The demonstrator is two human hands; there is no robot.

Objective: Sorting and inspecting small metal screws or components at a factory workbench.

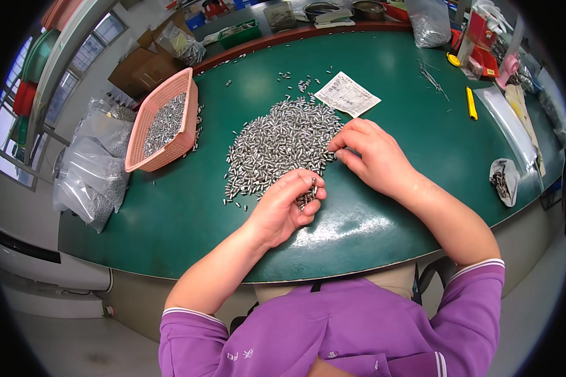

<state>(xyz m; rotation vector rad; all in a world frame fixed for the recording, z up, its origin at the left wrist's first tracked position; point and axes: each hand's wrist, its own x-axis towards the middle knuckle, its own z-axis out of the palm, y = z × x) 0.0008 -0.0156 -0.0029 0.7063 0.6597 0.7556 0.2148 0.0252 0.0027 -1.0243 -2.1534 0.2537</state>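
A broad pile of small silvery metal pins (277,138) lies on the green tabletop (409,94). At the pile's near edge, my left hand (288,204) is cupped palm up, its fingers curled round a clump of the same metal pins (308,193). My right hand (368,151) reaches to the right edge of the pile. Its thumb and forefinger come together in a pinch beside the pins; whatever is between the fingertips is too small to make out. A printed paper slip (348,94) lies just beyond the right hand.
A pink plastic basket (160,125) holding more pins stands at the left. Beside it slump clear bags of metal parts (97,169). To the right lie a yellow cutter (471,103), thin wires (432,80) and a small white bag of dark parts (503,182).
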